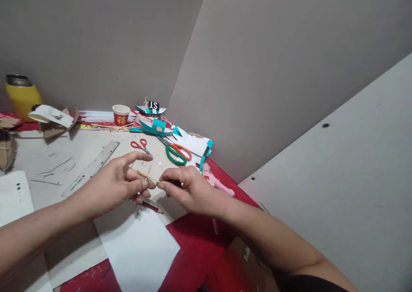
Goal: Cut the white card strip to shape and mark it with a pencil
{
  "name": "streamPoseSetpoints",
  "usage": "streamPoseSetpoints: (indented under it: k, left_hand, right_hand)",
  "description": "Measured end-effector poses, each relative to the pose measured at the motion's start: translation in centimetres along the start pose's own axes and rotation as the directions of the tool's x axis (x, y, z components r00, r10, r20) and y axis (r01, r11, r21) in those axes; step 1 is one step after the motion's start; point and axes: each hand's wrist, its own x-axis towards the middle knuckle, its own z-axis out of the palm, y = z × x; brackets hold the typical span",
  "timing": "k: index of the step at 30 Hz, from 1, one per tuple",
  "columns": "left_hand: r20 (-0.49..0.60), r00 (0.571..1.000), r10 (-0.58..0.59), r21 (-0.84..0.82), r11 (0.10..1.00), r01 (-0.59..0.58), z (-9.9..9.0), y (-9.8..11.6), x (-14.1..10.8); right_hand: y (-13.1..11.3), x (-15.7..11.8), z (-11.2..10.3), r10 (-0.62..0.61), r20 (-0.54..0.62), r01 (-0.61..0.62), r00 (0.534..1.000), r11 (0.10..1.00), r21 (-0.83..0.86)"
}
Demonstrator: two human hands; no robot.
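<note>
Between my hands is a small cross of thin wooden sticks (147, 174). My left hand (120, 179) holds it between thumb and lower fingers, with the index finger stretched out above. The thumb and index finger of my right hand (186, 187) pinch the stick's right end. Just below my left fingers lies a dark pencil (152, 206) with a red stripe, over the top of a white sheet (138, 244). Small red-handled scissors (140, 145) rest behind my hands, and scissors with green and orange handles (178, 153) lie behind my right hand.
A clear ruler (93, 167) lies behind my left forearm. Along the back stand a yellow bottle (24, 98), a red paper cup (121, 116) and two small model boats (156, 125), near loose sticks (111, 128). A pink glue gun (217, 181) is at the right edge.
</note>
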Motion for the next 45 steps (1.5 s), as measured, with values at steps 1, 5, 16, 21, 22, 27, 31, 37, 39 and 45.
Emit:
streamPoseSetpoints:
  k: [1, 5, 16, 21, 22, 27, 31, 37, 39, 45]
  left_hand:
    - [-0.001, 1.000, 0.001, -0.007, 1.000, -0.001, 0.0, 0.0, 0.0]
    - [-0.015, 1.000, -0.004, -0.030, 1.000, 0.003, 0.0, 0.0, 0.1]
    - [0.000, 1.000, -0.027, -0.140, 0.990, 0.027, 0.2, 0.4, -0.2]
    - [0.016, 0.999, -0.029, -0.154, 0.988, 0.031, 0.1, 0.6, -0.2]
    - [0.015, 1.000, -0.028, -0.148, 0.989, 0.030, 0.1, 0.6, -0.2]
    - [0.007, 0.999, -0.035, -0.139, 0.990, 0.035, 0.0, 0.4, 0.0]
    - [-0.020, 0.998, -0.053, -0.119, 0.992, 0.050, -0.2, 0.3, 0.2]
    - [-0.003, 0.999, -0.047, -0.101, 0.994, 0.046, -0.4, -0.2, 0.5]
    - [0.021, 0.999, -0.034, -0.083, 0.996, 0.036, -0.4, -0.3, 0.5]
    - [0.028, 0.999, -0.031, -0.021, 0.999, 0.031, -0.3, -0.3, 0.3]
  right_hand:
    - [0.0, 0.1, 0.0, 0.013, 0.007, -0.013, 1.000, 1.000, 0.020]
    - [0.0, 0.4, -0.1, 0.082, 0.044, -0.087, 0.996, 0.986, 0.144]
    - [0.5, 1.0, -0.2, 0.117, 0.081, -0.134, 0.990, 0.954, 0.268]
    - [0.4, 1.1, -0.2, 0.149, 0.104, -0.174, 0.983, 0.938, 0.298]
    - [0.5, 1.1, -0.2, 0.153, 0.105, -0.179, 0.983, 0.934, 0.308]
    - [0.3, 1.1, -0.1, 0.183, 0.109, -0.210, 0.977, 0.911, 0.354]
    - [0.1, 1.1, -0.4, 0.144, 0.100, -0.171, 0.985, 0.914, 0.369]
    - [0.5, 2.3, -0.2, 0.152, -0.092, -0.100, 0.984, 0.902, 0.420]
    - [0.7, 2.8, 0.2, 0.178, -0.043, -0.133, 0.983, 0.856, 0.500]
    - [1.2, 3.9, 0.9, 0.176, 0.038, -0.162, 0.984, 0.770, 0.617]
